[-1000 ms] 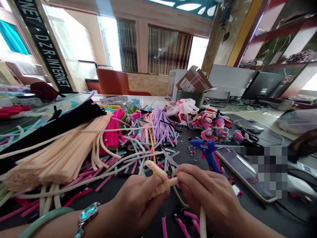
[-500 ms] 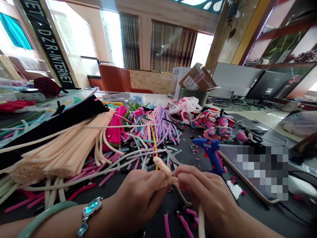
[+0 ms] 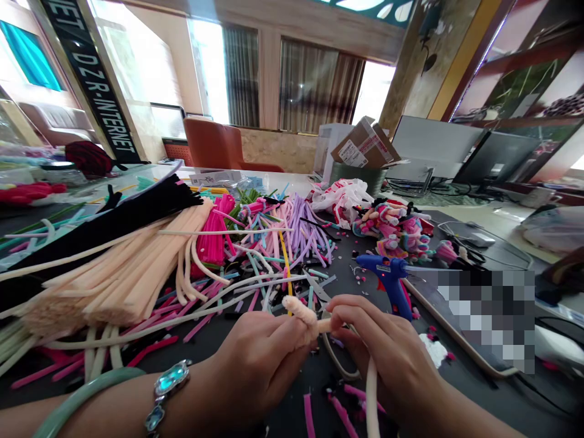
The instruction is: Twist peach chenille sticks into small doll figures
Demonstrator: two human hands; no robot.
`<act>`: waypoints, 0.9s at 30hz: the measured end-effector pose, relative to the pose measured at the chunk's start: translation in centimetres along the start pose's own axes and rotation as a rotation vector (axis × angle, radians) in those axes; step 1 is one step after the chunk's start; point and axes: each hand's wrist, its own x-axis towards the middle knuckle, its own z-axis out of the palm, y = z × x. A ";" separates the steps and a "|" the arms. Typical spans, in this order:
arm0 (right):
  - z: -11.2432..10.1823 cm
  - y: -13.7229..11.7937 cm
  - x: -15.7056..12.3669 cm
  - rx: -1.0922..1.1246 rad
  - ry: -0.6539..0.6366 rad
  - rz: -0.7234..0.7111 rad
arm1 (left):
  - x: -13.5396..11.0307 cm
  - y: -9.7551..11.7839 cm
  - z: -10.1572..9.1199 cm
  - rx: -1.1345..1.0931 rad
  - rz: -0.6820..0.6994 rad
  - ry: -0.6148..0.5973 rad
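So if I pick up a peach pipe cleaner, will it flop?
Probably not much: the bundled ones lie mostly straight. It likely bends and stays bent, like the coiled one between the left hand and right hand. Its fuzz looks grippy, so it shouldn't slip.

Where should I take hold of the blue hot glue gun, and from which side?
Take the blue hot glue gun by its grip, the handle slanting down toward you, coming from the near side with the right hand, which sits closest. That likely keeps fingers back from the nozzle, which points away left.

right hand (image 3: pixel 383 347) lifted slightly, peach pipe-cleaner coil (image 3: pixel 298 317) lying flatter, more pale stem (image 3: pixel 323 326) showing beside it
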 end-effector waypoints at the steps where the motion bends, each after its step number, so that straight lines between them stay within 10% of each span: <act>1: 0.0 0.0 -0.1 -0.011 0.013 -0.008 | 0.0 0.0 0.0 -0.008 0.009 0.005; 27: 0.4 -0.2 0.0 0.081 -0.016 -0.064 | 0.3 0.4 -0.2 0.026 0.052 -0.074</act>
